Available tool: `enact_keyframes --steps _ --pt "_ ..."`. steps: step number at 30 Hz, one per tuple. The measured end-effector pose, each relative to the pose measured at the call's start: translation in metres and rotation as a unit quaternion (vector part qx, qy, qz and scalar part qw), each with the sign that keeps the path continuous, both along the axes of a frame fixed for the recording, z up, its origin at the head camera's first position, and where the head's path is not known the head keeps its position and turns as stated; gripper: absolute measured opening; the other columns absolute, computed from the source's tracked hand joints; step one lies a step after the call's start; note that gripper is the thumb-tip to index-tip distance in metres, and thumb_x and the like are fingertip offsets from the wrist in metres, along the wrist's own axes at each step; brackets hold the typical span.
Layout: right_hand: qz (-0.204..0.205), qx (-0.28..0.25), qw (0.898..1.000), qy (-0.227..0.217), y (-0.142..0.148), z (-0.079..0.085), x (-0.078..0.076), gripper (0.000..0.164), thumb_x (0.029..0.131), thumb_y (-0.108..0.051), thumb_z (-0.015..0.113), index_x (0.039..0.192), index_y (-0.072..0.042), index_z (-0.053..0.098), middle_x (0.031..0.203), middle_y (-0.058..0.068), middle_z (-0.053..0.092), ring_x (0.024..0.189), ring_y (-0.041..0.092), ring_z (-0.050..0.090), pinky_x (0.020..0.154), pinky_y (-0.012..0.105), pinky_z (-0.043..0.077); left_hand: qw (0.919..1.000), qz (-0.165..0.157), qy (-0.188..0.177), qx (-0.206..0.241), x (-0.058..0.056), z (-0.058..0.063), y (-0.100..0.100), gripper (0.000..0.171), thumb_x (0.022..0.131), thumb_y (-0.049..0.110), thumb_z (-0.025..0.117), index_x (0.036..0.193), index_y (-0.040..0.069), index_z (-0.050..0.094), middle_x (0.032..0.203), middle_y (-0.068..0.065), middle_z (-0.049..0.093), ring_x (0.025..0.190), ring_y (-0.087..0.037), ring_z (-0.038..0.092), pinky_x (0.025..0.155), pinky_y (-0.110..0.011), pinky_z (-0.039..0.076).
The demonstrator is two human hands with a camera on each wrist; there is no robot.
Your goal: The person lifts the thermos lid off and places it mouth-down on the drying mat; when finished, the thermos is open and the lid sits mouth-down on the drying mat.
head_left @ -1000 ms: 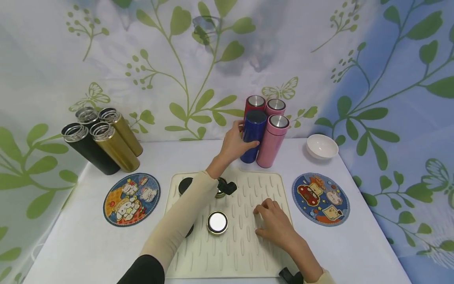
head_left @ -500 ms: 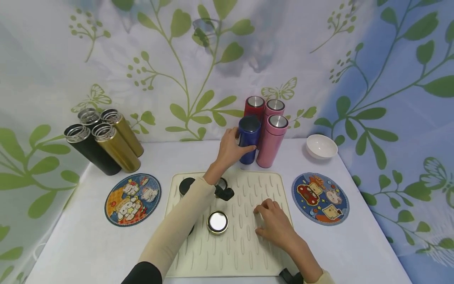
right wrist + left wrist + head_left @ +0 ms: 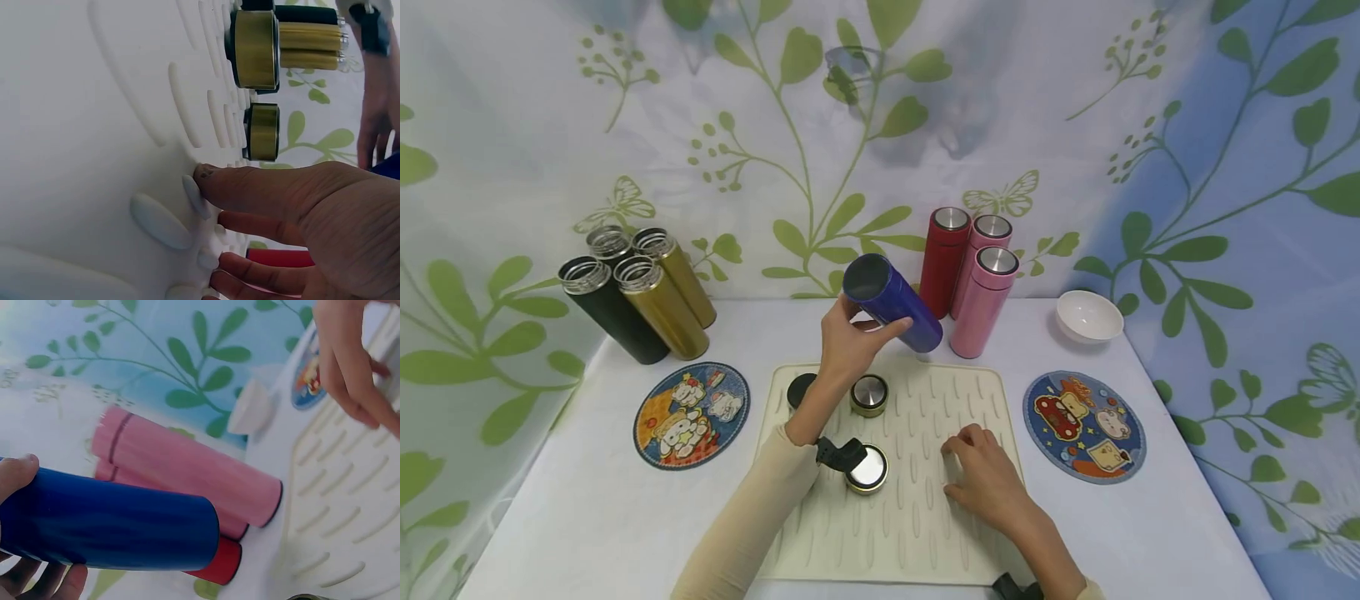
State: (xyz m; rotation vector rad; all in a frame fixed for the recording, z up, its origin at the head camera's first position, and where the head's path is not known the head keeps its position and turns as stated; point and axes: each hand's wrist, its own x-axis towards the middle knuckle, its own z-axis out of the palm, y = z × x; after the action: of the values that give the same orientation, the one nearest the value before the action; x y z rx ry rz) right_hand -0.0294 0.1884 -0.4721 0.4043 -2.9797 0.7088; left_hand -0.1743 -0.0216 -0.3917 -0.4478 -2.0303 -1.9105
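My left hand [image 3: 847, 346] grips a blue thermos flask [image 3: 906, 308], tilted with its dark top leaning left. In the left wrist view the thumb lies on one side of the blue flask [image 3: 125, 522] and the fingers curl round the other. Behind it stand a red flask [image 3: 945, 262] and two pink flasks [image 3: 983, 304] with silver-topped lids. Relaxed fingers of my right hand [image 3: 988, 479] rest on the cream ridged mat [image 3: 925, 542], holding nothing. Gold-rimmed lids [image 3: 870, 392] and a black lid [image 3: 800, 388] sit on this mat, partly overlapped by my left arm.
Several lidless flasks, black [image 3: 617, 312] and gold [image 3: 670, 317], stand together at the back left. A round cartoon coaster [image 3: 691, 417] lies left of the mat, another coaster [image 3: 1084, 427] right of it. A white bowl [image 3: 1088, 317] stands at the back right.
My left hand has drawn the blue flask leftward, away from the red and pink ones, and tipped its top to the left. My right hand has stayed in place on the mat.
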Motion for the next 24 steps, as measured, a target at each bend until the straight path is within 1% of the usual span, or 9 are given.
enact_keyframes --steps 3,7,11,14,17,20,24 --pt "-0.001 0.0 1.0 -0.001 0.001 -0.001 0.0 0.048 0.061 -0.008 0.095 0.102 -0.007 0.07 0.103 0.007 0.052 0.096 0.028 0.05 0.081 0.044 0.047 0.9992 -0.012 -0.008 0.036 0.013 0.004 -0.008 0.056 0.076 0.014 0.088 0.124 0.003 0.062 0.112 -0.011 0.069 0.099 -0.024 0.069 0.076 -0.034 0.059" --pt "-0.003 -0.002 1.0 -0.003 0.002 -0.003 -0.001 0.048 0.061 -0.009 0.095 0.102 -0.008 0.071 0.104 0.006 0.053 0.096 0.027 0.05 0.082 0.043 0.047 0.9979 -0.017 -0.014 0.061 0.029 0.007 -0.017 0.056 0.076 0.012 0.087 0.125 0.004 0.061 0.11 -0.012 0.069 0.096 -0.026 0.069 0.078 -0.036 0.058" --pt "-0.005 -0.007 1.0 -0.003 0.004 -0.004 -0.001 0.048 0.061 -0.011 0.094 0.103 -0.008 0.071 0.104 0.006 0.053 0.097 0.027 0.05 0.083 0.043 0.046 0.9971 -0.02 -0.01 0.073 0.042 0.009 -0.027 0.058 0.078 0.01 0.084 0.13 0.006 0.06 0.115 -0.011 0.068 0.104 -0.026 0.066 0.088 -0.038 0.055" --pt "-0.005 -0.011 1.0 0.003 0.005 -0.006 -0.001 0.048 0.061 -0.011 0.094 0.103 -0.008 0.071 0.105 0.006 0.053 0.097 0.027 0.051 0.083 0.044 0.046 0.9949 -0.036 -0.008 0.094 0.051 0.011 -0.035 0.061 0.08 0.009 0.081 0.136 0.008 0.056 0.123 -0.011 0.065 0.112 -0.028 0.063 0.097 -0.04 0.05" --pt "-0.009 -0.017 1.0 0.004 0.006 -0.007 -0.001 0.049 0.06 -0.011 0.094 0.103 -0.007 0.072 0.105 0.006 0.054 0.098 0.027 0.051 0.084 0.044 0.046 0.9913 -0.056 -0.011 0.118 0.06 0.015 -0.042 0.066 0.081 0.01 0.079 0.141 0.012 0.052 0.129 -0.012 0.062 0.116 -0.032 0.061 0.099 -0.044 0.049" --pt "-0.014 -0.021 1.0 -0.002 0.006 -0.007 -0.001 0.049 0.06 -0.011 0.094 0.104 -0.008 0.072 0.106 0.005 0.054 0.099 0.027 0.051 0.085 0.044 0.046 0.9909 -0.068 -0.011 0.116 0.069 0.016 -0.049 0.066 0.081 0.014 0.08 0.14 0.014 0.051 0.129 -0.014 0.061 0.115 -0.034 0.061 0.097 -0.045 0.05" --pt "-0.014 -0.028 1.0 -0.004 0.005 -0.008 -0.002 0.049 0.06 -0.01 0.095 0.103 -0.008 0.072 0.105 0.005 0.054 0.099 0.027 0.051 0.086 0.044 0.046 0.9943 -0.077 -0.008 0.074 0.081 0.015 -0.059 0.065 0.08 0.016 0.082 0.137 0.013 0.052 0.127 -0.013 0.063 0.112 -0.032 0.063 0.095 -0.043 0.05"
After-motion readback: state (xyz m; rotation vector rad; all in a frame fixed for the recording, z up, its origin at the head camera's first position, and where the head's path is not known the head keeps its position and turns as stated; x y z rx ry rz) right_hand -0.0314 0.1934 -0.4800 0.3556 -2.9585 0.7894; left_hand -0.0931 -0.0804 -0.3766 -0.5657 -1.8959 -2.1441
